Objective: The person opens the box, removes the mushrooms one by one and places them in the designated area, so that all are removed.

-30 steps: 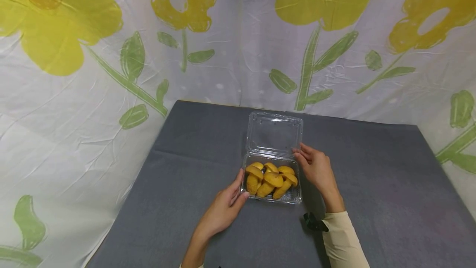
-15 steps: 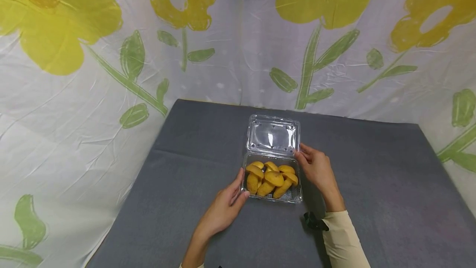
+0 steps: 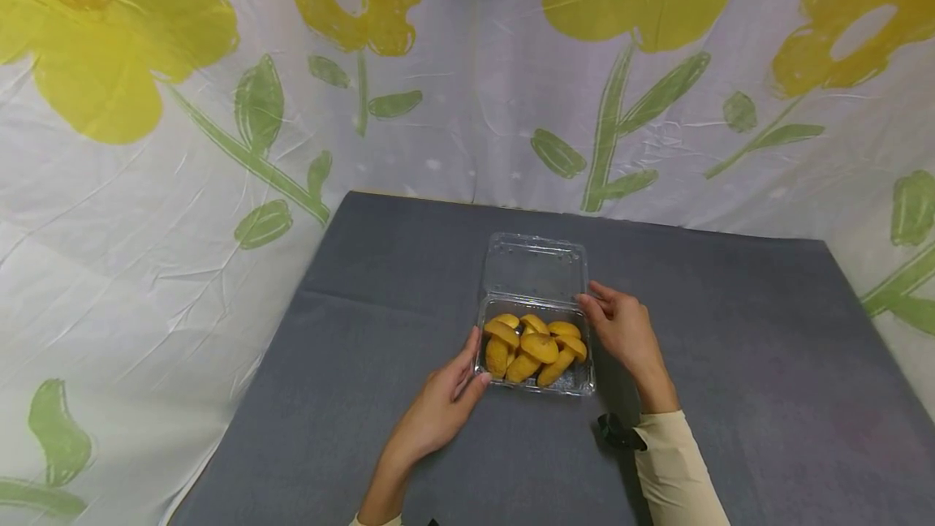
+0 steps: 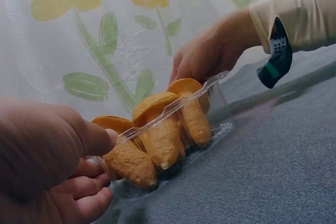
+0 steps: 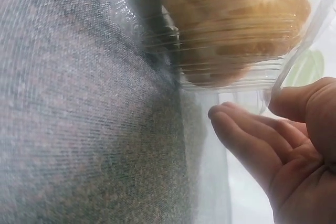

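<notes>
A clear plastic clamshell box (image 3: pixel 577 388) stands on the grey cloth, its lid (image 3: pixel 536 266) raised at the back. Several yellow-brown mushrooms (image 3: pixel 539 347) lie inside, caps mostly toward the back. My left hand (image 3: pixel 436 412) grips the box's front left corner, thumb on the rim and fingers along the left wall. At the right, my right hand (image 3: pixel 621 331) pinches the lid's edge close to the hinge. In the right wrist view its thumb (image 5: pixel 296 103) meets the plastic edge, and the other fingers are stretched out below.
A grey cloth (image 3: pixel 730 364) covers the table around the box. Behind and at the sides hangs a white curtain (image 3: pixel 453 144) printed with yellow flowers. A dark strap (image 3: pixel 617 433) hangs at the right sleeve (image 3: pixel 675 461).
The lid's far edge has come a little nearer to the front as its tilt changed. Both hands keep almost the same places, and the mushrooms lie as before.
</notes>
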Demonstrator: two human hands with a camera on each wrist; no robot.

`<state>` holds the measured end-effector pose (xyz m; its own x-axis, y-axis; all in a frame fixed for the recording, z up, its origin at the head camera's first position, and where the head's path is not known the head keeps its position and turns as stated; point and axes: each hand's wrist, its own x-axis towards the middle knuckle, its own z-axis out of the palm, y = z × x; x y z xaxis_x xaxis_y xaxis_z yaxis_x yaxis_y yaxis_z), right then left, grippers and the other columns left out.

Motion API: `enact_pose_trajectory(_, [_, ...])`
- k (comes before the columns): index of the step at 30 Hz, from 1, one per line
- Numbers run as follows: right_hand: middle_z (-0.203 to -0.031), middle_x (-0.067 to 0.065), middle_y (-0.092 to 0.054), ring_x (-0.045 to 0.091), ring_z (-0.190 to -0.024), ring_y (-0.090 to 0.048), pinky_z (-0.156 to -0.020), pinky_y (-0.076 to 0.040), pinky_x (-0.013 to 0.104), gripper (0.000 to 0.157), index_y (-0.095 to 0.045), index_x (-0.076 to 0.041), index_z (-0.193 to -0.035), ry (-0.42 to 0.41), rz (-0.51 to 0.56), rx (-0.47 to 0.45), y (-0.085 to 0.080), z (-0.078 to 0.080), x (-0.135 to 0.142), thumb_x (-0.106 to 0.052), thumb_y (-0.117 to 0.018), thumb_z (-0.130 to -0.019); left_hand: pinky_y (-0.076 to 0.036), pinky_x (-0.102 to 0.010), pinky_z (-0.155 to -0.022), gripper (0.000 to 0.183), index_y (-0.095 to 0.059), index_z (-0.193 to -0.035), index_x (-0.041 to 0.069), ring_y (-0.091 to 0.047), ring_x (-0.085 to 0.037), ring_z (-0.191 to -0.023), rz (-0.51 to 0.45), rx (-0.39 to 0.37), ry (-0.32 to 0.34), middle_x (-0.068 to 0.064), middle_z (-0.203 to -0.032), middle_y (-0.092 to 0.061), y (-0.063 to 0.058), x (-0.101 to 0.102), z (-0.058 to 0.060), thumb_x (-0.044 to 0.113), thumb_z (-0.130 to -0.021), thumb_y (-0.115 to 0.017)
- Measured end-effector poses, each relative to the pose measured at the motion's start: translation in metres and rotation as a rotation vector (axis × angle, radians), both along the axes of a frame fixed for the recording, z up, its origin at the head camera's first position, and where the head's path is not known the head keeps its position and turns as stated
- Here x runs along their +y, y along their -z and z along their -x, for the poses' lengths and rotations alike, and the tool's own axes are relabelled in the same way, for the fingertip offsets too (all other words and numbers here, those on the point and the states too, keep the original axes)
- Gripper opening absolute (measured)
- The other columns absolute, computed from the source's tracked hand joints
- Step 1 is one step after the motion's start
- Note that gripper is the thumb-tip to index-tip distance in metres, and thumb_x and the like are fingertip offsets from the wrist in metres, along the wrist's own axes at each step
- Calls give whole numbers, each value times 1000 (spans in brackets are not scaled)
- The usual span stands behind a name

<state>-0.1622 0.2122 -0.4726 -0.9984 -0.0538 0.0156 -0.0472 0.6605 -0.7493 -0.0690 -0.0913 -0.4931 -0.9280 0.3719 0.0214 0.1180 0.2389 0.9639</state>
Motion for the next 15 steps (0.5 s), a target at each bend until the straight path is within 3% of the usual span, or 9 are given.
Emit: enact_pose_trajectory(15, [-125, 24, -73, 38, -102, -77, -88, -62, 55, 53, -55, 6, -150, 11, -31, 9, 2, -1, 1, -31, -56, -113, -32, -34, -122, 70, -19, -167, 2, -27, -19, -156, -15, 10, 2, -11, -172, -20, 1, 0, 0, 16, -111, -58])
